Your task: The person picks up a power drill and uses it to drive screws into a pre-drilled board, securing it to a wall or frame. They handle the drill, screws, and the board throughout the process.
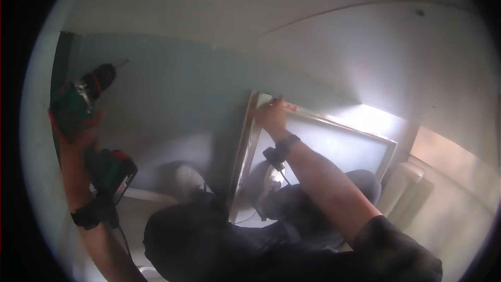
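Note:
A cordless drill (pixel 103 79), green and black with red trim, is gripped in my left hand (pixel 86 131) at the left side. Its thin bit points up and to the right, touching nothing that I can make out. My right hand (pixel 272 117) is closed round the top left corner of a pale rectangular frame (pixel 334 120) with a light panel inside it. Red marks show on the frame's top edge beside my fingers. The frame's near part is hidden behind my right forearm and leg.
A pale wall (pixel 313 47) with a thin curved seam and small dark spots rises beyond the frame. Grey-blue surface (pixel 167 83) lies between my hands. A white rounded fixture (pixel 399 188) stands at right. Dark-clothed legs (pixel 203 235) fill the near middle. Both wrists wear black straps with cables.

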A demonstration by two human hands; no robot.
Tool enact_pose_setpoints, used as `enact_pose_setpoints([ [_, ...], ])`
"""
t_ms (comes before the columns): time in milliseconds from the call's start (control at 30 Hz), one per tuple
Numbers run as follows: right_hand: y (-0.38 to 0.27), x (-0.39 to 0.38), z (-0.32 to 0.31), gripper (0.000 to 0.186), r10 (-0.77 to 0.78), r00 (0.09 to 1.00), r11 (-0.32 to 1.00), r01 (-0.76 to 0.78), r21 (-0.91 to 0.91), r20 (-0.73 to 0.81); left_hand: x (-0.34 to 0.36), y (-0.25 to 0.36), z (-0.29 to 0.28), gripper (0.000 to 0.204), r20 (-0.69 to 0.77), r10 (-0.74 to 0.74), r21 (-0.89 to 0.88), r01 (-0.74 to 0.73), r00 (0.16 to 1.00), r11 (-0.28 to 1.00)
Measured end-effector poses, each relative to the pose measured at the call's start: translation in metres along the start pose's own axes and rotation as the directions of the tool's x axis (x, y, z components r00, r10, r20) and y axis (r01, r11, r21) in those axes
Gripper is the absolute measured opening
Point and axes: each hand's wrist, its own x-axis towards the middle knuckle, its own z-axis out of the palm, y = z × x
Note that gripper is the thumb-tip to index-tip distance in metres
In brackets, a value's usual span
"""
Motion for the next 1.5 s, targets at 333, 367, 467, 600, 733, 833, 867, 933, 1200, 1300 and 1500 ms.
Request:
enact_pose_setpoints([
  [333, -0.044, -0.026, -0.025, 0.074, 0.001, 0.994, 0.994, -0.013, 0.107, 0.110, 0.015, -0.073, 0.061, 0.067, 0.376, -0.115, -0.167, 0.189, 0.919, 0.968],
  [367, -0.050, -0.034, -0.030, 0.072, -0.016, 0.994, 0.993, 0.003, 0.117, 0.109, 0.018, -0.075, 0.066, 0.064, 0.427, -0.115, -0.172, 0.205, 0.897, 0.964],
  [467, -0.051, -0.046, -0.058, 0.069, -0.018, 0.993, 0.993, 0.004, 0.117, 0.118, 0.021, -0.090, 0.104, 0.062, 0.477, -0.088, -0.256, 0.234, 0.874, 0.938],
  [600, -0.030, -0.051, -0.064, 0.066, -0.074, 0.988, 0.975, 0.043, 0.217, 0.134, 0.040, -0.114, 0.131, 0.063, 0.639, -0.025, -0.242, 0.232, 0.769, 0.942],
  [733, -0.026, -0.062, -0.076, 0.067, -0.067, 0.992, 0.961, 0.036, 0.274, 0.107, 0.047, -0.126, 0.153, 0.061, 0.685, 0.036, -0.260, 0.198, 0.728, 0.945],
  [833, -0.028, -0.077, -0.091, 0.070, -0.088, 0.992, 0.960, 0.060, 0.273, 0.089, 0.046, -0.120, 0.164, 0.056, 0.722, 0.036, -0.269, 0.233, 0.690, 0.935],
  [867, -0.032, -0.083, -0.096, 0.070, -0.082, 0.993, 0.965, 0.057, 0.255, 0.089, 0.045, -0.119, 0.166, 0.054, 0.751, 0.035, -0.255, 0.240, 0.660, 0.937],
  [933, -0.027, -0.089, -0.105, 0.071, -0.077, 0.993, 0.971, 0.055, 0.231, 0.085, 0.034, -0.117, 0.174, 0.053, 0.753, 0.068, -0.279, 0.224, 0.655, 0.934],
  [1200, -0.016, -0.093, -0.113, 0.069, -0.138, 0.985, 0.955, 0.103, 0.280, 0.108, 0.027, -0.107, 0.187, 0.049, 0.784, 0.127, -0.264, 0.141, 0.608, 0.954],
  [1300, -0.017, -0.094, -0.116, 0.068, -0.136, 0.983, 0.952, 0.095, 0.293, 0.124, 0.023, -0.103, 0.186, 0.049, 0.756, 0.150, -0.301, 0.136, 0.637, 0.944],
  [1500, -0.010, -0.090, -0.111, 0.068, -0.210, 0.966, 0.903, 0.134, 0.409, 0.148, 0.016, -0.082, 0.174, 0.053, 0.795, 0.066, -0.189, 0.143, 0.604, 0.972],
])
